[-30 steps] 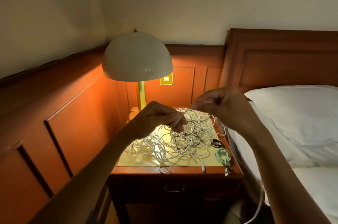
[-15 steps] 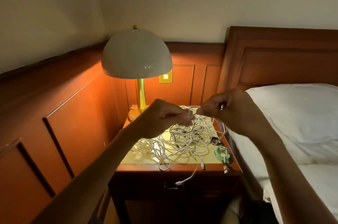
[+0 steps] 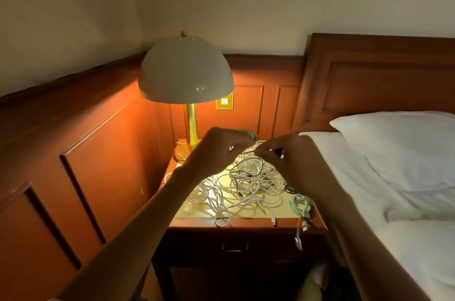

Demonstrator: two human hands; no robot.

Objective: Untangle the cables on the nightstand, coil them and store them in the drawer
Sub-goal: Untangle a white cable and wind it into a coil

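A tangle of white and black cables lies on the nightstand. A coiled mint-green cable sits at the right front corner, its plug over the edge. My left hand and my right hand hover over the back of the heap, fingertips almost meeting, both pinching one thin white cable lifted off the pile. A white plug dangles in front of the nightstand at the right. The drawer below is closed, with a dark handle.
A lit dome lamp on a gold stem stands at the nightstand's back left. Wood panelling runs along the wall to the left and behind. A bed with a white pillow and a wooden headboard borders the right side.
Both hands have drawn close together over the back of the pile. The dangling white plug has swung from the front middle to the right front corner.
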